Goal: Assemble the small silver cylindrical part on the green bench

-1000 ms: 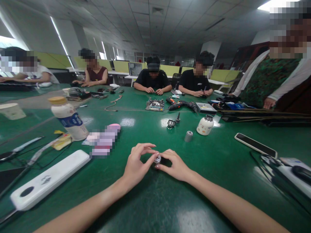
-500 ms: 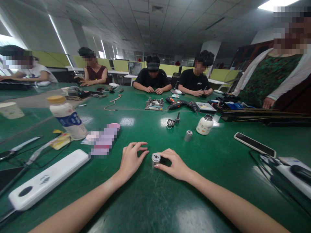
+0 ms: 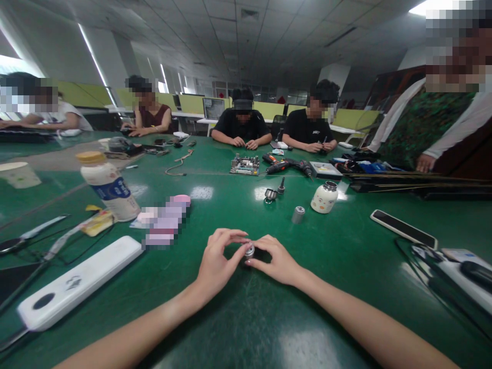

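A small silver cylinder that looks like an electric motor point(image 3: 249, 252) stands upright on the green table in front of me. My right hand point(image 3: 279, 260) is closed on its right side, thumb at the front and fingers behind. From the left, my left hand point(image 3: 222, 256) curls in, thumb and fingertips at the motor's top edge and partly covering it. A second silver cylinder point(image 3: 298, 214) of similar look stands apart, beyond my right hand. Farther back are a round metal part with a ring point(image 3: 270, 195) and a dark knurled piece point(image 3: 282, 185).
On the left are a white power strip point(image 3: 80, 282), a drink bottle point(image 3: 109, 189) and cables. To the right lie a phone point(image 3: 403, 228) and a cream jar point(image 3: 324, 197). A circuit board point(image 3: 245, 165) and power drills point(image 3: 288, 165) lie mid-table. Several people are around the table.
My left hand has moved right from beside the motor onto its top, thumb and fingers closing around it. My right hand stays on the motor.
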A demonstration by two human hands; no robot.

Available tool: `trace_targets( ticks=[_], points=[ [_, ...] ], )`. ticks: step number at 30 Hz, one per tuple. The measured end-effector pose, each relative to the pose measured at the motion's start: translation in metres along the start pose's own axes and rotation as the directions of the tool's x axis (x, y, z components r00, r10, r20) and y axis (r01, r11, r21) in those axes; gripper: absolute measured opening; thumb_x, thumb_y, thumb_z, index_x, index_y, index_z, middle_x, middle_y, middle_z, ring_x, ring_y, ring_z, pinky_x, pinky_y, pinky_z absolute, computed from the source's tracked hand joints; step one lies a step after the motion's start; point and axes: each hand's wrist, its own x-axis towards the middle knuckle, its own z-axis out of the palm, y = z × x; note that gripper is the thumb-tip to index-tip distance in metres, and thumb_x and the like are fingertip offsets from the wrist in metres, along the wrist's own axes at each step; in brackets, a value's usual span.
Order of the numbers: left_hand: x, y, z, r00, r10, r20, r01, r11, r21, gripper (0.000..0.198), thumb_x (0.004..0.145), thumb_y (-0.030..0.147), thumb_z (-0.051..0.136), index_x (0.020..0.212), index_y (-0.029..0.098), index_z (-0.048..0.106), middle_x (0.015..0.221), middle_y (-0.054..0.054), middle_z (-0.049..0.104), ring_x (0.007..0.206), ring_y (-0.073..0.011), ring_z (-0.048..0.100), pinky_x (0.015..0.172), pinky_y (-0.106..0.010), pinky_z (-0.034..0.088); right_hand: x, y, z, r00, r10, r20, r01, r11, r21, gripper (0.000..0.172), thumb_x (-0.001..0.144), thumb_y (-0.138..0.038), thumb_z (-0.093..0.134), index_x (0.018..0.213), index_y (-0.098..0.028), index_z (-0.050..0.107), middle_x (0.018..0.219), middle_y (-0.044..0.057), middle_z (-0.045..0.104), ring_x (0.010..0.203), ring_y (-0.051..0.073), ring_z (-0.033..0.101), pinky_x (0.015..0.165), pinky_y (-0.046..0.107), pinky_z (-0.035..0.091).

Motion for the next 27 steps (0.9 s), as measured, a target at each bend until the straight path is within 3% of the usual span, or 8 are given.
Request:
trace_targets(
  ticks=[8, 16, 21, 27],
  points=[
    [0.0015, 0.0017, -0.0026, 0.999, 0.002, 0.048, -0.003, 0.999, 0.035, 0.018, 0.085, 0.032, 0.066, 0.101, 0.024, 0.063, 0.092, -0.002, 0.075, 0.097, -0.0231, 0.064, 0.088, -0.040, 0.044, 0.0001, 0.0004, -0.0007, 1.000, 0.001, 0.007, -0.001, 1.000, -0.026, 0.029, 0.085, -0.041, 0.069, 0.107, -0.023, 0.068, 0.098, 0.004, 0.071, 0.092, 0.019, 0.061, 0.085, 0.034, 0.045],
    [-0.0004, 0.0083, -0.0030, 0.991, 0.018, 0.129, -0.019, 1.000, 0.003, 0.028, 0.088, 0.025, 0.058, 0.116, 0.025, 0.057, 0.108, -0.004, 0.072, 0.108, -0.0226, 0.059, 0.093, -0.041, 0.042, -0.0005, 0.0015, -0.0003, 1.000, 0.004, 0.006, -0.004, 1.000, -0.031, 0.029, 0.084, -0.042, 0.069, 0.107, -0.024, 0.069, 0.097, 0.005, 0.071, 0.092, 0.020, 0.060, 0.085, 0.035, 0.045],
    [0.0039, 0.0051, -0.0039, 0.997, 0.015, 0.077, -0.019, 0.998, 0.056, 0.030, 0.085, 0.030, 0.065, 0.114, 0.026, 0.057, 0.091, -0.001, 0.074, 0.100, -0.0237, 0.060, 0.090, -0.042, 0.042, 0.0001, 0.0003, -0.0006, 1.000, 0.006, 0.021, -0.006, 1.000, -0.012, 0.029, 0.086, -0.041, 0.067, 0.111, -0.026, 0.068, 0.100, 0.003, 0.072, 0.092, 0.020, 0.060, 0.085, 0.035, 0.044],
    [0.0031, 0.0053, -0.0036, 0.997, -0.012, 0.080, 0.013, 1.000, -0.011, 0.029, 0.086, 0.030, 0.064, 0.114, 0.026, 0.056, 0.089, 0.000, 0.074, 0.096, -0.0222, 0.064, 0.090, -0.040, 0.044, 0.0004, 0.0001, -0.0009, 1.000, 0.009, 0.018, -0.009, 1.000, -0.013, 0.032, 0.085, -0.041, 0.069, 0.113, -0.026, 0.067, 0.102, 0.003, 0.072, 0.092, 0.020, 0.060, 0.085, 0.035, 0.044]
  ],
)
